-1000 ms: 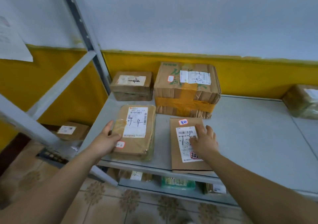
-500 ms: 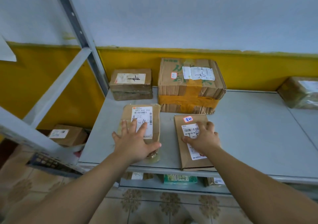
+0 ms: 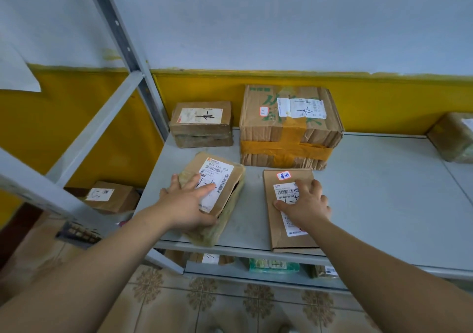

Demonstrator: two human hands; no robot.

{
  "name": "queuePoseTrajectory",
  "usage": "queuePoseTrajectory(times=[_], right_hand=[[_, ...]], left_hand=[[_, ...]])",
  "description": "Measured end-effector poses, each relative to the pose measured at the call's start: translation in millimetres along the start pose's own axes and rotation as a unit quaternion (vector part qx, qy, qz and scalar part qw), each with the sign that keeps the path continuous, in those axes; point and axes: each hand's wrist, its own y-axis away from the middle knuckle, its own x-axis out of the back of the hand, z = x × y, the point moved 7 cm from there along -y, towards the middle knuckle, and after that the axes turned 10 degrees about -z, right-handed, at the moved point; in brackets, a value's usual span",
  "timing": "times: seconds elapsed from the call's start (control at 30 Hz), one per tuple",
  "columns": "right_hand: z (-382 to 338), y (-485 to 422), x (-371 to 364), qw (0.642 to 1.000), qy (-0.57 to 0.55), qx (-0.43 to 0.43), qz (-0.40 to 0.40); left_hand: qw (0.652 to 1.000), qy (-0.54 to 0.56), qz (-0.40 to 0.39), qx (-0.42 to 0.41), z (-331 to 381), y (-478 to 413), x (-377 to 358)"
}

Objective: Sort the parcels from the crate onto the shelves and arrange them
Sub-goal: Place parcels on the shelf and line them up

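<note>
Big taped box at back of shelf. Small box just left of it.
In front of it: flat parcel, right hand pressing on label, not gripping.
Front-left of it: wrapped parcel, skewed, left hand flat on top, fingers straight.
Far right of it: another parcel, cut off by frame.
Lower parcels mostly hidden under shelf.

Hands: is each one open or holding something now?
Left hand: open, flat on the wrapped parcel.
Right hand: open, pressing the flat parcel.
</note>
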Motion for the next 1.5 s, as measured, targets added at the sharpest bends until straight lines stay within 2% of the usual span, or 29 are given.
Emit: queuePoseTrajectory(times=[0.1,0.17,0.3,0.37,0.43,0.6,0.7,0.83,0.93,1.07,1.3,1.4,1.5], right_hand=[[1,2,0,1.0,0.006,0.004,0.004],[0,2,0,1.0,0.005,0.007,0.006],[-2,4,0,1.0,0.002,0.01,0.005],[-3,5,-1,1.0,0.001,0.01,0.003],[-5,6,-2,1.0,0.003,0.008,0.003],[-5,8,-3,1.0,0.008,0.002,0.002],[-5,9,-3,1.0,0.009,0.001,0.002],[-5,8,-2,1.0,0.003,-0.003,0.002],[-5,8,-2,1.0,0.003,-0.006,0.007],[-4,9,-2,1.0,-0.001,-0.007,0.006],[-3,11,-3,1.0,-0.008,-0.008,0.005],[-3,10,-2,1.0,-0.005,-0.009,0.001],[-3,9,-1,1.0,-0.002,-0.006,0.002]], left_hand=[[0.994,-0.091,-0.054,-0.041,-6,3,14],[0.99,-0.119,-0.064,-0.035,-15,6,18],[0.998,-0.042,-0.005,0.043,-21,5,2],[0.996,-0.049,0.008,0.068,-20,1,-7],[0.996,-0.074,0.006,0.05,-20,-2,-2],[0.979,-0.193,0.006,-0.059,-29,-3,20],[0.988,-0.137,0.04,-0.057,-29,-6,21],[0.995,0.005,0.09,0.047,-22,-18,11],[0.995,-0.016,0.09,0.049,-22,-23,8],[0.992,-0.099,0.073,0.02,-30,-17,6],[0.979,-0.181,0.072,-0.05,-40,-3,0],[0.985,-0.148,0.072,-0.052,-36,2,1],[0.993,-0.04,0.103,-0.036,-16,0,7]])
